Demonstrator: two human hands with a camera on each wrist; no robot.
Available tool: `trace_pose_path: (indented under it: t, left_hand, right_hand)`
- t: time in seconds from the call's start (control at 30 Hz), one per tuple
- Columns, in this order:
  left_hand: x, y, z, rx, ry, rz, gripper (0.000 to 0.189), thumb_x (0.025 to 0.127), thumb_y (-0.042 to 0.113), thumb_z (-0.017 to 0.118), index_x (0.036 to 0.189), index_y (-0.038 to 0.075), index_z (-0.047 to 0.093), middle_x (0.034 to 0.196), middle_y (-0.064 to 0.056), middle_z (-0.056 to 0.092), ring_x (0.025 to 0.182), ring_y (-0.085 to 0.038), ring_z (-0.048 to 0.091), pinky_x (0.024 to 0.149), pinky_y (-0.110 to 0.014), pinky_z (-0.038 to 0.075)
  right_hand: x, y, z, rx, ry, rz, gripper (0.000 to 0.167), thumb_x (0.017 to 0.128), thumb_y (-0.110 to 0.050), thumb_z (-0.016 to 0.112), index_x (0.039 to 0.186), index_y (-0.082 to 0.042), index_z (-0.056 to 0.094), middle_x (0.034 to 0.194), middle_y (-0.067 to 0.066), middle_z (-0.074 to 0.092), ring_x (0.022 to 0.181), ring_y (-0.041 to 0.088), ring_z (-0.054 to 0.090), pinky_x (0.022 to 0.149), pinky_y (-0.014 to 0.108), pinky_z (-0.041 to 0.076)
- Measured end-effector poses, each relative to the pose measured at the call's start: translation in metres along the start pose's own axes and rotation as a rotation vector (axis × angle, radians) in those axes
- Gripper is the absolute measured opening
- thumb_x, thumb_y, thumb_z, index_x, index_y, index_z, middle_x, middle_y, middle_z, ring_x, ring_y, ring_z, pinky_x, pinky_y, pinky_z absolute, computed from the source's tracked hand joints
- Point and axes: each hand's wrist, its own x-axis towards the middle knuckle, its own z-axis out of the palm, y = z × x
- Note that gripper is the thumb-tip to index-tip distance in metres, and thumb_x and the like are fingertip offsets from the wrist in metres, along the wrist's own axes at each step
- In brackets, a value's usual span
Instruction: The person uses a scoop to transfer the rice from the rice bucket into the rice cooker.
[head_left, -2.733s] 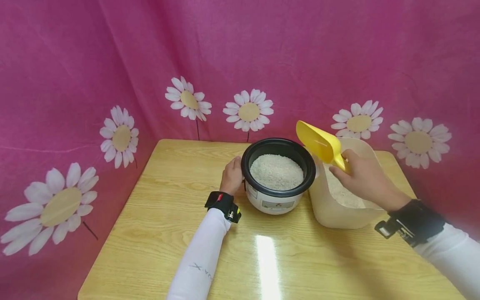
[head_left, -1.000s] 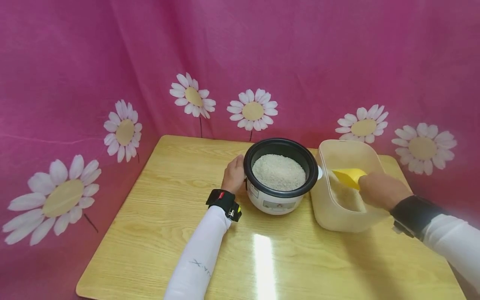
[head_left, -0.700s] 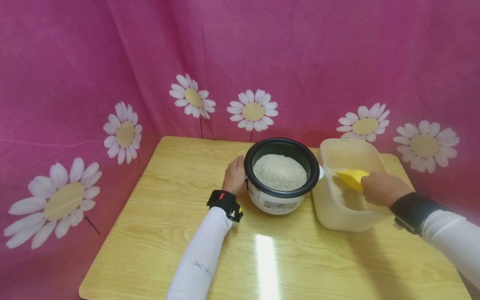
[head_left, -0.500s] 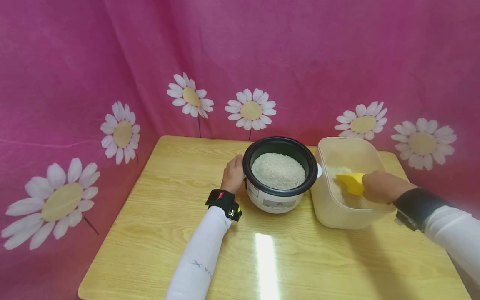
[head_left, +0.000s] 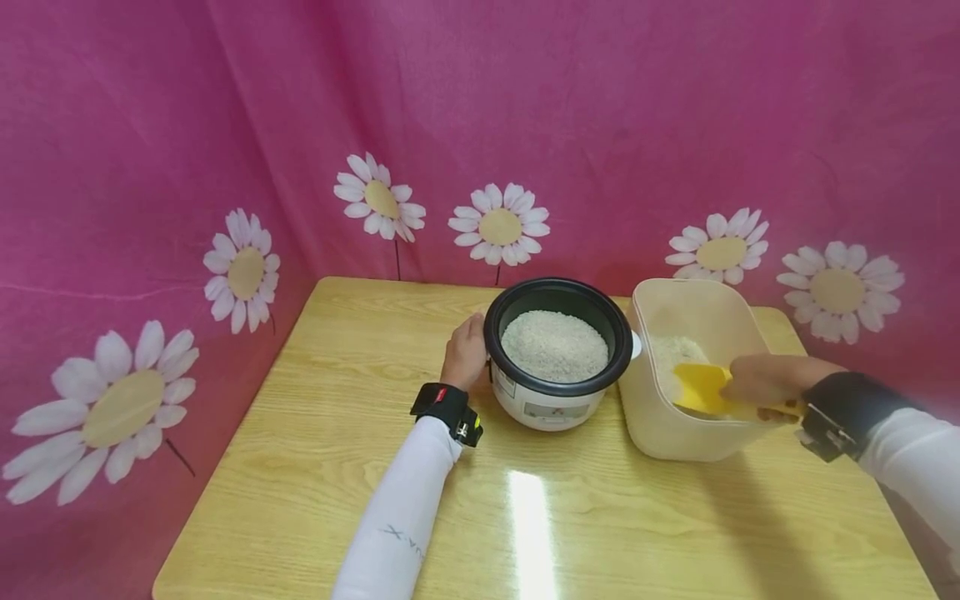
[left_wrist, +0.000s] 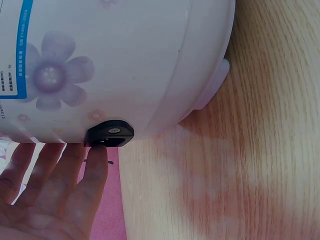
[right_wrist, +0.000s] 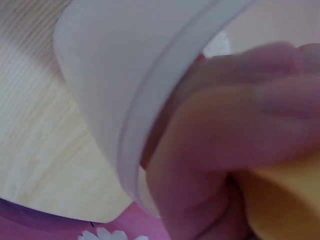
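Note:
A white rice cooker (head_left: 555, 408) with a black rim stands on the table, its pot heaped with rice (head_left: 555, 346). My left hand (head_left: 465, 354) rests against its left side. In the left wrist view the extended fingers (left_wrist: 95, 175) touch the wall, one right at a black socket (left_wrist: 110, 134). To the right stands a translucent plastic bin (head_left: 675, 437) with rice inside. My right hand (head_left: 768, 379) grips the handle of a yellow scoop (head_left: 701, 387), whose blade is down inside the bin at the rice. In the right wrist view the curled fingers (right_wrist: 225, 115) are beside the bin's rim.
The wooden table (head_left: 337, 500) has a bright light reflection near its front. Close behind its back edge hangs a pink curtain (head_left: 585, 125) printed with daisies. A white handle (head_left: 636, 344) on the cooker projects right beside the bin wall.
From above the bin, the right hand has lowered the scoop into it, then turned the blade and drawn it nearer the front wall. The left hand stays against the cooker.

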Motion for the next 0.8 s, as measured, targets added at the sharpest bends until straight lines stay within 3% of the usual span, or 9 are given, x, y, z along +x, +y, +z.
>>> trace_pose_path:
  t: [0.1,0.23,0.37,0.57,0.8]
  left_hand:
    - [0.0,0.0,0.0,-0.005,0.0,-0.001,0.051,0.112,0.047,0.024,0.106,0.011,0.059,0.107,-0.012,0.06,0.112,-0.027,0.057,0.096,-0.044,0.044]
    - [-0.001,0.001,-0.001,-0.021,0.003,0.003,0.053,0.112,0.046,0.025,0.115,0.009,0.063,0.116,-0.015,0.064,0.121,-0.029,0.059,0.106,-0.047,0.045]
    - [-0.002,0.0,0.0,-0.03,-0.009,-0.005,0.054,0.112,0.047,0.025,0.124,0.01,0.064,0.124,-0.014,0.064,0.129,-0.028,0.057,0.112,-0.05,0.044]
    - [-0.002,-0.001,0.0,-0.036,-0.019,-0.02,0.057,0.112,0.046,0.025,0.15,0.014,0.054,0.151,-0.007,0.058,0.15,-0.026,0.046,0.125,-0.051,0.035]
    - [-0.002,-0.001,0.0,-0.041,-0.01,-0.013,0.056,0.112,0.046,0.026,0.145,0.015,0.058,0.146,-0.008,0.062,0.147,-0.025,0.05,0.124,-0.05,0.037]
  right_hand:
    - [0.002,0.0,0.0,0.091,-0.034,0.002,0.03,0.102,-0.028,0.054,0.101,0.002,0.057,0.059,-0.003,0.048,0.046,0.011,0.042,0.048,0.022,0.037]
    - [0.008,0.002,0.0,0.174,-0.065,-0.012,0.029,0.103,-0.026,0.052,0.084,-0.006,0.059,0.058,-0.005,0.046,0.044,0.009,0.041,0.047,0.02,0.037]
    - [0.015,0.004,0.001,0.225,-0.09,-0.018,0.03,0.105,-0.026,0.048,0.093,-0.002,0.061,0.057,-0.006,0.047,0.043,0.008,0.044,0.046,0.02,0.04]
    - [0.023,0.0,0.002,0.225,-0.085,-0.072,0.033,0.106,-0.026,0.045,0.087,-0.004,0.061,0.054,-0.007,0.047,0.041,0.006,0.044,0.045,0.021,0.042]
    - [0.031,-0.007,0.004,0.243,-0.055,-0.066,0.032,0.105,-0.027,0.046,0.09,-0.004,0.062,0.057,-0.007,0.05,0.043,0.006,0.046,0.047,0.021,0.044]
